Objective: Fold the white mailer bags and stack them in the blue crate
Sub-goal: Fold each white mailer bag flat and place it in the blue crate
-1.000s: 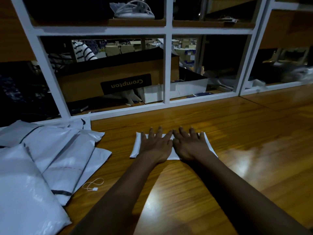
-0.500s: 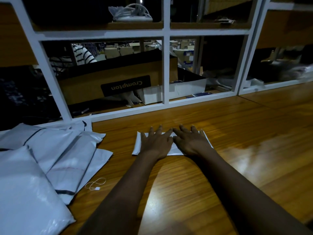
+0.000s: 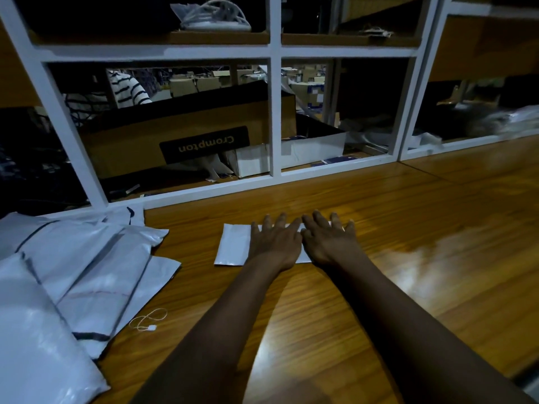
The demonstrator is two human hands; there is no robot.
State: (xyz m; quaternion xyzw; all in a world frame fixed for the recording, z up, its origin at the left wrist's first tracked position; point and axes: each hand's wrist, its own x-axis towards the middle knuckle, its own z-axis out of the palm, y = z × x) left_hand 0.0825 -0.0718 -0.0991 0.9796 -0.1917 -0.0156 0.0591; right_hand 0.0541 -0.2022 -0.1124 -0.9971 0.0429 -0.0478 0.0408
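Count: two hands, one folded mailer bag, one pile of loose mailer bags, two boxes, one cord.

The folded mailer bag (image 3: 233, 244) lay flat on the wooden table (image 3: 393, 287), near its far edge and just in front of the white shelf frame (image 3: 275, 118). The left hand (image 3: 275, 244) and right hand (image 3: 329, 244) rested palm-down on the bag, side by side and touching at the index fingers. All fingers were straight and slightly spread, gripping nothing. Only the bag's left part and a strip between the wrists showed.

The pile of loose mailer bags (image 3: 87, 272) overlapped at the table's left. At least four could be told apart; the exact count was unclear. A thin white cord (image 3: 148, 319) with a small tag lay just beside the pile's right edge.

Shelf bays: the lower middle bay held a brown cardboard box (image 3: 189, 135) printed "Crompton", upside down. A low white box (image 3: 253, 163) beside it ran behind the upright into the next bay. The upper bay held a coil of white cable (image 3: 215, 16). A striped sleeve (image 3: 128, 88) showed behind the shelf.
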